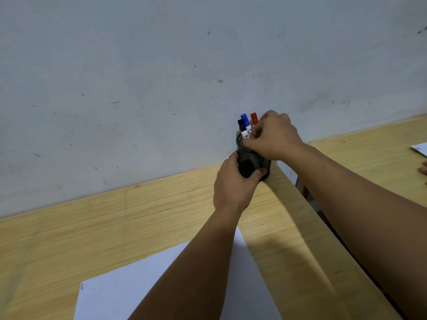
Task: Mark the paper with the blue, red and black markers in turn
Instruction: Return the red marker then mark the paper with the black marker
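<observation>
A black mesh pen holder (pixel 250 158) stands at the far right corner of the wooden table, against the wall. Three markers stick up from it: a blue-capped marker (pixel 245 120), a red-capped marker (pixel 254 118) and a black-capped marker (pixel 241 125). My left hand (pixel 233 185) is wrapped around the holder's lower part. My right hand (pixel 273 135) is at the holder's rim with its fingertips pinched on the white barrel of a marker; which marker it is I cannot tell. A white sheet of paper (pixel 129 289) lies near me, partly under my left forearm.
The grey wall rises directly behind the wooden table (pixel 115 215). The table's right edge runs diagonally under my right arm. A second wooden table (pixel 369 153) stands to the right with a white paper (pixel 420 148) and another person's fingers (pixel 424 169) at the frame edge.
</observation>
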